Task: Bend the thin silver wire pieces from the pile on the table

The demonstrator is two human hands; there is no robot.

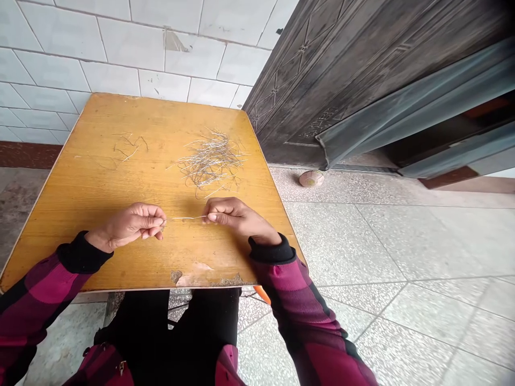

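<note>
In the head view, the left hand (pixel 140 221) and right hand (pixel 235 214) each pinch an end of a thin metal wire (pixel 183 218), stretched nearly straight above the wooden table (pixel 100 201), nearer than the tangled wire pile (pixel 215 161). The step seems to be drawing it taut; pulling further would call for a firm grip at both ends.

1. Wire pile (pixel 213 161): thin, metallic-looking, partly shiny strands.
2. Tabletop (pixel 153 174): wood-grained, smooth, faintly glossy; chipped and rough along the near edge.
3. Wall tiles (pixel 132 40): smooth, glazed-looking.
4. Door (pixel 306 69): dull, embossed.
5. Sleeve (pixel 301 300): matt, ribbed cloth.
</note>
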